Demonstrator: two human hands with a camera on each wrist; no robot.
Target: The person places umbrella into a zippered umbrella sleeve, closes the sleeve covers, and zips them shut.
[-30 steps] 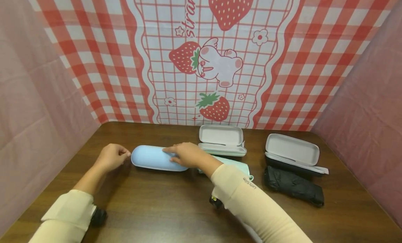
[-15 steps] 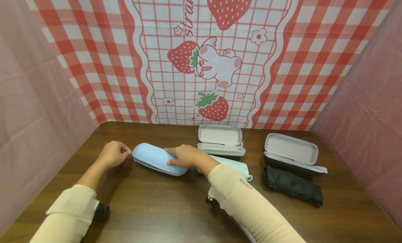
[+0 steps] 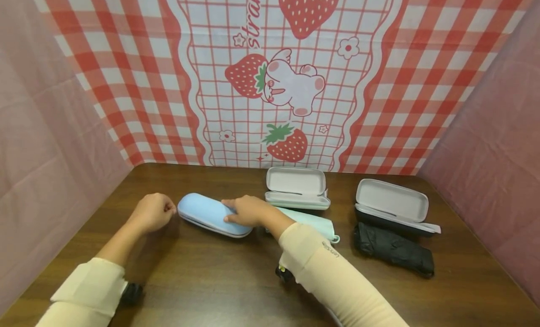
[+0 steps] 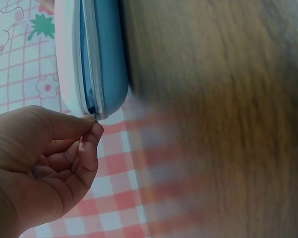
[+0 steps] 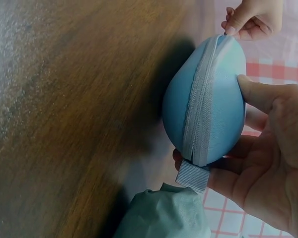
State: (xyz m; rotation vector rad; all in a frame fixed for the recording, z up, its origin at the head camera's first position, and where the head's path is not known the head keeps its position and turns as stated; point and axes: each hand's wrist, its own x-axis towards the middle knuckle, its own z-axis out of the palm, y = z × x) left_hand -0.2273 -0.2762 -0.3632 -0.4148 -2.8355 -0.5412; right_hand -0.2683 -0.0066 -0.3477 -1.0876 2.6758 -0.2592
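Observation:
A blue hard-shell zip case (image 3: 206,213) lies on the table at left of centre, its near side angled toward me. My left hand (image 3: 153,214) is at the case's left end; in the left wrist view its thumb and forefinger pinch the zipper pull (image 4: 94,118), mostly hidden by the fingertips. Beside that pull the zip has a narrow gap. My right hand (image 3: 250,210) holds the case's right end, thumb on top and fingers curled around the end near a grey fabric tab (image 5: 192,177). The zipper (image 5: 201,106) runs along the side facing me.
An open mint case (image 3: 297,201) stands behind a mint folded umbrella (image 3: 310,224), partly covered by my right arm. Farther right are an open black case (image 3: 392,201) and a black folded umbrella (image 3: 394,250). A checked strawberry cloth (image 3: 287,102) hangs behind the table.
The case's right end has come toward me, and its zip seam now shows from above. Both hands stay at its ends; the left has shifted only slightly.

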